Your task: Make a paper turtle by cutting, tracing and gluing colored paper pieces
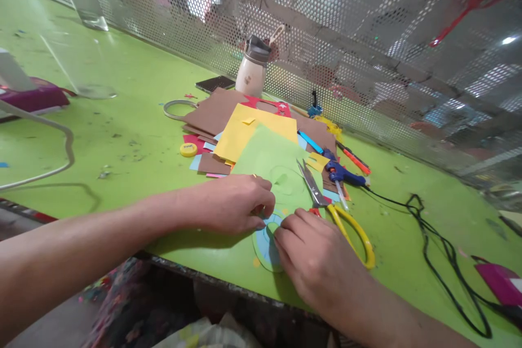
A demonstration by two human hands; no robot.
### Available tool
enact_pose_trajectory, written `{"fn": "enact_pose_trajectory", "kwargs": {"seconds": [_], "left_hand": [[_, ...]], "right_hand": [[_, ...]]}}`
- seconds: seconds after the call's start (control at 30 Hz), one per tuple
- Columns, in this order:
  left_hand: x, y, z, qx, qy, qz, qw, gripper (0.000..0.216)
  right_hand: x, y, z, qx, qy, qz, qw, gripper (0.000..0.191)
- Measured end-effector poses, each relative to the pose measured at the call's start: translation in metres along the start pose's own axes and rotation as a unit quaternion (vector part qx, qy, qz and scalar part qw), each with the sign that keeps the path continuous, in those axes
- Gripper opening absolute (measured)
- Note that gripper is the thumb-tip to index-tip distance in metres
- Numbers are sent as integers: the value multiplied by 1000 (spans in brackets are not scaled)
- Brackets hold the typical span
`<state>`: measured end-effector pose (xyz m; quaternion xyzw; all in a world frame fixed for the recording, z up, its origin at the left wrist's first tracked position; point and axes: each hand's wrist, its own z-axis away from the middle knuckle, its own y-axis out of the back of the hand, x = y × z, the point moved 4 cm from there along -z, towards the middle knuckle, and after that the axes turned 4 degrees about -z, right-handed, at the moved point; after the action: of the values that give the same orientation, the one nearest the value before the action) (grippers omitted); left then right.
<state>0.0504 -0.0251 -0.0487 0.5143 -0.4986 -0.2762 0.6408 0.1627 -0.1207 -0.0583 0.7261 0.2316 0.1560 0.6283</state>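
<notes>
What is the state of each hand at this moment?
Left hand: curled beside the blue paper disc; whether it grips cannot be told.
Right hand: curled at the disc's edge; grip cannot be told.

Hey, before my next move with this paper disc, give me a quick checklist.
1. Left hand at the paper disc: ok, fingertips by its far edge.
2. Right hand at the disc: ok, fingers over its right side.
3. Scissors shut: not ok, blade tips apart.
4. Glue gun away from both hands: ok, lying beyond the scissors.
5. Glue gun cool: cannot tell.
</notes>
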Motion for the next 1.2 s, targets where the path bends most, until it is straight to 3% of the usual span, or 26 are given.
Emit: {"fn": "enact_pose_trajectory", "kwargs": {"seconds": [0.4,1.2], "left_hand": [[3,2,0,-10,6,-8,1000,7],[0,1,1,-5,15,7,1000,8]], "right_hand": [[17,9,-1,37,-67,-166,983,19],[16,13,0,65,-64,-148,985,20]]}}
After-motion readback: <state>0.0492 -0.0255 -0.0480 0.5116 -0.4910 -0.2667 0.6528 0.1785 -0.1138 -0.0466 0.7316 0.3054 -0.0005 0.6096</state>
